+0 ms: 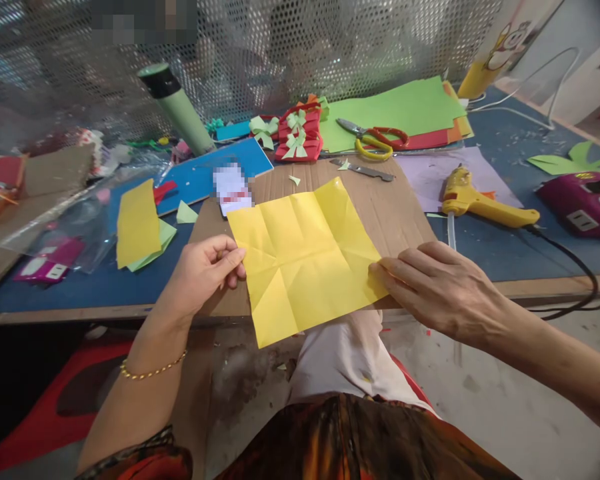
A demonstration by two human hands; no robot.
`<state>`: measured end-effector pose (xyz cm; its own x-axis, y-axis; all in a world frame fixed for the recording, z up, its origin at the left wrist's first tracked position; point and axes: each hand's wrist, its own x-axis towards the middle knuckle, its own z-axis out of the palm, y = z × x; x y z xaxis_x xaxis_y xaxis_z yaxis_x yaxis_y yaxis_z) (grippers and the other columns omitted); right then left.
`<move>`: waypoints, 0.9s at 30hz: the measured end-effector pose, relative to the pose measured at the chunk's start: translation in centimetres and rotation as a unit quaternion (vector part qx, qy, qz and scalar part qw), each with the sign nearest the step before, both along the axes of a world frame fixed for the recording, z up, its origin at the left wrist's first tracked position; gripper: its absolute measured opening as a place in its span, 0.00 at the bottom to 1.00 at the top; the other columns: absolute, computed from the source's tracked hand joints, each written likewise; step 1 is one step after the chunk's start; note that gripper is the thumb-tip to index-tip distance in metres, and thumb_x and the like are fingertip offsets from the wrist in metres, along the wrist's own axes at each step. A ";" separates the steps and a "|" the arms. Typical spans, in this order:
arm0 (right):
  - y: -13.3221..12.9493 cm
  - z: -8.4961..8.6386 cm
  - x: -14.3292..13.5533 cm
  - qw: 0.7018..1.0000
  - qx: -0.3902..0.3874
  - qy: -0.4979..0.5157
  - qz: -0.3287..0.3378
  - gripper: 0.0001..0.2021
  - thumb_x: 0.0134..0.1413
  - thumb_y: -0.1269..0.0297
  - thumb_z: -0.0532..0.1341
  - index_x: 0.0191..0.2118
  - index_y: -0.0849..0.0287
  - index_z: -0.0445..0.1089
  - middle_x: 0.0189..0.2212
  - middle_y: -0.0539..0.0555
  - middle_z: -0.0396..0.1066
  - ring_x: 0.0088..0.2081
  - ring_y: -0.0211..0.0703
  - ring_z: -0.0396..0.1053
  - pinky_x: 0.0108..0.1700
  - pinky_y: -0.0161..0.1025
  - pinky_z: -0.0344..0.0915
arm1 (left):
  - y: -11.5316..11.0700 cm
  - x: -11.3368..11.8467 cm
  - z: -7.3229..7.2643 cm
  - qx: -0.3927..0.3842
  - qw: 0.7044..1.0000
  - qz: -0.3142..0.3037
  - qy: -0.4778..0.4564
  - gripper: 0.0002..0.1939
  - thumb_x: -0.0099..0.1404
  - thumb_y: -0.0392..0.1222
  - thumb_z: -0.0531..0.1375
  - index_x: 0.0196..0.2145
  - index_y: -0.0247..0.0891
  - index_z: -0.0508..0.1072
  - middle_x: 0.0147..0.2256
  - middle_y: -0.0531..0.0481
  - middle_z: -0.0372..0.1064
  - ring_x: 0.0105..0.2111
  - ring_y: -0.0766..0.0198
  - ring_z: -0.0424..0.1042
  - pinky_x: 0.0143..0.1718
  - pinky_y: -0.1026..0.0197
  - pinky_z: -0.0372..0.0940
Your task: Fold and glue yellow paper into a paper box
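A yellow sheet of paper point(307, 257), marked with several fold creases, is spread between my two hands above the table's front edge. My left hand point(213, 270) pinches its left edge between thumb and fingers. At the opposite edge my right hand point(430, 283) grips the sheet, fingers on top and the thumb hidden. Under and behind the paper lies a brown cardboard sheet point(395, 200). Just beyond the yellow paper's left corner is a phone point(233, 187), its screen blurred.
Red-and-yellow-handled scissors point(375, 141), a utility blade point(365, 171) and red bow-trimmed paper pieces point(300, 133) lie at the back. A yellow glue gun point(485, 200) with a cord is right. A green bottle point(177, 110) stands back left, near folded yellow paper point(139, 223).
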<state>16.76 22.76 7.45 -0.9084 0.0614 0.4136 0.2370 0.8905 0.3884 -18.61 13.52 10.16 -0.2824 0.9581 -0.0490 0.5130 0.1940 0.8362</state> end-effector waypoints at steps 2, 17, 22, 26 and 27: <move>0.0 0.0 0.1 1.000 -0.001 0.001 0.000 0.18 0.73 0.79 0.54 0.33 0.61 0.76 0.35 0.57 0.77 0.34 0.45 0.60 0.38 0.44 0.58 | -0.1 -0.1 -0.1 0.002 1.000 0.001 0.000 0.12 0.62 0.47 0.66 0.25 0.41 0.72 0.22 0.53 0.75 0.18 0.70 0.68 0.19 0.68 0.61; -0.1 0.3 0.5 1.000 -0.004 -0.015 -0.017 0.15 0.71 0.79 0.56 0.35 0.56 0.75 0.36 0.55 0.77 0.35 0.44 0.62 0.38 0.46 0.60 | -0.2 -0.2 -0.2 0.001 1.000 0.004 0.013 0.12 0.64 0.48 0.67 0.27 0.41 0.73 0.24 0.52 0.77 0.19 0.70 0.69 0.21 0.67 0.63; -0.2 0.4 0.5 1.000 -0.001 -0.003 -0.019 0.15 0.71 0.80 0.57 0.35 0.56 0.74 0.35 0.54 0.76 0.35 0.45 0.61 0.38 0.45 0.61 | -0.3 -0.3 -0.5 0.001 1.000 0.012 0.010 0.12 0.64 0.48 0.68 0.28 0.40 0.74 0.24 0.52 0.77 0.20 0.70 0.69 0.21 0.68 0.63; -0.3 0.4 0.4 1.000 0.019 0.002 -0.015 0.14 0.71 0.80 0.57 0.37 0.59 0.76 0.37 0.56 0.77 0.34 0.44 0.61 0.38 0.45 0.62 | -0.4 -0.3 -0.3 0.000 1.000 0.008 0.007 0.13 0.64 0.48 0.68 0.28 0.40 0.74 0.24 0.52 0.76 0.20 0.70 0.69 0.22 0.68 0.64; -0.2 0.4 0.5 1.000 0.015 -0.001 -0.017 0.13 0.71 0.80 0.57 0.38 0.60 0.76 0.37 0.56 0.78 0.34 0.44 0.62 0.38 0.45 0.62 | -0.4 -0.3 -0.2 -0.001 1.000 0.008 0.009 0.13 0.64 0.49 0.68 0.27 0.40 0.74 0.24 0.52 0.76 0.20 0.70 0.68 0.22 0.68 0.64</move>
